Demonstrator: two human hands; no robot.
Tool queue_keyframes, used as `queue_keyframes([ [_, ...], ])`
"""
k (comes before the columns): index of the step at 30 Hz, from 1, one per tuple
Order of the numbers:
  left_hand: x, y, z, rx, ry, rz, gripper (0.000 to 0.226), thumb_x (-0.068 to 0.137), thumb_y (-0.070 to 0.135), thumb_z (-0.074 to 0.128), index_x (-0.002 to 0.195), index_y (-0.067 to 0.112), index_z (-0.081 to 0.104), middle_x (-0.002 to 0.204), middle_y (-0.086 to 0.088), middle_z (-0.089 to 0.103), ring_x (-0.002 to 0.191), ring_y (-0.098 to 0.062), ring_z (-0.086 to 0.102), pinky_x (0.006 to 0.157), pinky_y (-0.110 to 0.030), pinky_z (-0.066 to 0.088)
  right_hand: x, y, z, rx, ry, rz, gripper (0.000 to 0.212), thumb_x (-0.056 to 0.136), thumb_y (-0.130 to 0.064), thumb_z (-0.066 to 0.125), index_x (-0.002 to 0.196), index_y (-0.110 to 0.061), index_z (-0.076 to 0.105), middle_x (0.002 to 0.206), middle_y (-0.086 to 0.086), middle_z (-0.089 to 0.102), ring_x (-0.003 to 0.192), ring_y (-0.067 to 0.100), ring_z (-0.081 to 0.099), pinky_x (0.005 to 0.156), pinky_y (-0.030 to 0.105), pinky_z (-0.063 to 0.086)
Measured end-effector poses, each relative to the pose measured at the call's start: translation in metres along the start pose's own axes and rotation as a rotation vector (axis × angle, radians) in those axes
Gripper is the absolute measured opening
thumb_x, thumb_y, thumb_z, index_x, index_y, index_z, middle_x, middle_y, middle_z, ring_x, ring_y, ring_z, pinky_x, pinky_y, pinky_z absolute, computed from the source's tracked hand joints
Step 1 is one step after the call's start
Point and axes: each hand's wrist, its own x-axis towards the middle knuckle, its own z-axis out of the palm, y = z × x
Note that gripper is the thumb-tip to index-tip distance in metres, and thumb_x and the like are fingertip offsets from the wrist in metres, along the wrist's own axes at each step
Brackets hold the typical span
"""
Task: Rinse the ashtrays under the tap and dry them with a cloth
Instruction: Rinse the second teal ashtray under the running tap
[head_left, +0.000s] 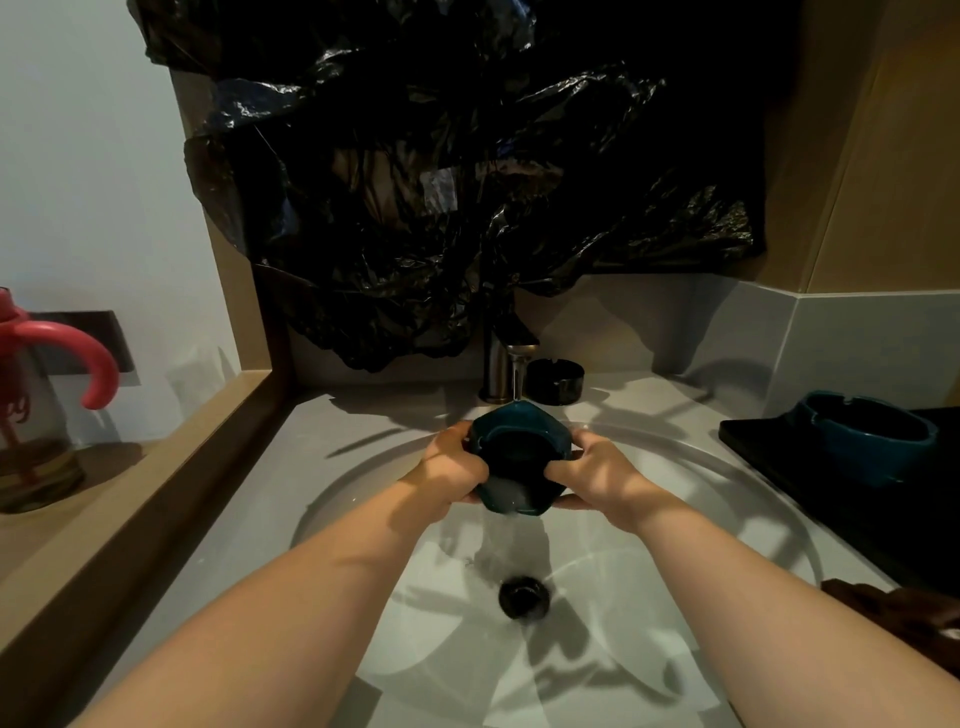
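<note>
Teal ashtray is held tilted under the tap stream, at 12 o'clock of the basin, w/ water spilling off its near edge. It is gripped at 9 o'clock by the L hand and at 3 o'clock by the R hand, thumbs over the rim. A black ashtray sits just beside the tap at 3 o'clock. A 2nd teal ashtray is set on a dark tray at 3 o'clock of the basin.

From my remote feed I make out a dark teal ashtray, a black ashtray, a teal-blue ashtray, a black tray, a pale grey sink, a black drain plug, glossy black plastic sheeting, a pink-handled cup and what looks like a brown cloth.
</note>
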Motion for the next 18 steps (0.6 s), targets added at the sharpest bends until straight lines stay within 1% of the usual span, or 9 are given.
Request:
queue_keyframes([
  [2, 0.0, -0.001, -0.001, -0.024, -0.045, -0.051, 0.058, 0.082, -0.017, 0.044, 0.129, 0.015, 0.05, 0.118, -0.011, 0.06, 0.1, -0.028, 0.058, 0.064, -0.034, 0.058, -0.001, -0.003, 0.0, -0.034, 0.027, -0.026, 0.034, 0.087, -0.003, 0.06, 0.116, -0.018, 0.048, 0.113, 0.013, 0.062, 0.101, 0.029, 0.061, 0.075, 0.037, 0.056],
  [3, 0.001, -0.002, -0.001, -0.011, -0.061, -0.065, 0.058, 0.082, -0.017, 0.045, 0.13, 0.015, 0.05, 0.118, -0.012, 0.06, 0.1, -0.028, 0.059, 0.063, -0.033, 0.058, -0.001, -0.003, 0.0, -0.069, 0.034, -0.037, 0.032, 0.087, -0.007, 0.061, 0.113, -0.019, 0.049, 0.11, 0.011, 0.063, 0.098, 0.027, 0.062, 0.073, 0.036, 0.056],
  [5, 0.002, -0.002, 0.0, 0.067, -0.055, -0.043, 0.056, 0.081, -0.014, 0.047, 0.128, 0.018, 0.05, 0.116, -0.011, 0.06, 0.101, -0.029, 0.06, 0.066, -0.036, 0.059, 0.001, -0.003, -0.001, -0.177, 0.056, -0.06, 0.029, 0.085, -0.014, 0.064, 0.11, -0.021, 0.051, 0.103, 0.005, 0.065, 0.09, 0.022, 0.063, 0.071, 0.035, 0.057],
  [8, 0.004, -0.002, 0.002, 0.32, -0.023, 0.122, 0.057, 0.079, -0.006, 0.053, 0.127, 0.025, 0.05, 0.105, -0.005, 0.061, 0.099, -0.028, 0.063, 0.074, -0.039, 0.059, 0.001, -0.004, 0.001, -0.414, 0.107, -0.112, 0.029, 0.078, -0.018, 0.067, 0.105, -0.024, 0.056, 0.089, -0.001, 0.066, 0.076, 0.016, 0.063, 0.06, 0.028, 0.055],
  [9, 0.004, -0.003, 0.003, 0.416, -0.02, 0.18, 0.057, 0.078, -0.003, 0.056, 0.127, 0.026, 0.051, 0.102, -0.002, 0.062, 0.098, -0.026, 0.063, 0.078, -0.039, 0.058, 0.0, -0.005, 0.002, -0.514, 0.115, -0.134, 0.028, 0.076, -0.02, 0.067, 0.103, -0.024, 0.058, 0.086, -0.003, 0.066, 0.074, 0.014, 0.063, 0.059, 0.026, 0.053],
  [11, 0.003, -0.005, 0.005, 0.564, -0.033, 0.255, 0.053, 0.074, 0.001, 0.057, 0.119, 0.029, 0.056, 0.101, 0.002, 0.064, 0.097, -0.021, 0.063, 0.083, -0.037, 0.055, -0.001, -0.006, 0.005, -0.674, 0.119, -0.175, 0.024, 0.074, -0.021, 0.068, 0.097, -0.025, 0.059, 0.087, -0.003, 0.066, 0.078, 0.014, 0.063, 0.067, 0.026, 0.053],
  [13, 0.003, -0.006, 0.005, 0.66, -0.057, 0.259, 0.046, 0.073, 0.002, 0.056, 0.11, 0.029, 0.059, 0.099, 0.002, 0.066, 0.095, -0.02, 0.063, 0.084, -0.037, 0.054, -0.002, -0.005, 0.009, -0.733, 0.124, -0.194, 0.023, 0.074, -0.022, 0.068, 0.095, -0.026, 0.06, 0.088, -0.004, 0.066, 0.081, 0.015, 0.063, 0.072, 0.028, 0.055],
  [16, 0.004, -0.005, 0.005, 0.709, -0.027, 0.232, 0.036, 0.076, 0.005, 0.055, 0.105, 0.026, 0.058, 0.099, 0.0, 0.065, 0.094, -0.021, 0.062, 0.083, -0.037, 0.054, 0.001, -0.004, 0.012, -0.704, 0.135, -0.218, 0.026, 0.073, -0.025, 0.069, 0.098, -0.027, 0.062, 0.089, -0.006, 0.068, 0.083, 0.014, 0.064, 0.076, 0.031, 0.056],
  [18, 0.005, -0.005, 0.006, 0.66, 0.022, 0.224, 0.033, 0.079, 0.007, 0.053, 0.106, 0.026, 0.058, 0.1, -0.001, 0.066, 0.095, -0.021, 0.062, 0.085, -0.038, 0.053, 0.003, -0.002, 0.012, -0.622, 0.139, -0.248, 0.031, 0.073, -0.026, 0.07, 0.103, -0.027, 0.063, 0.091, -0.006, 0.069, 0.084, 0.013, 0.065, 0.078, 0.032, 0.056],
])
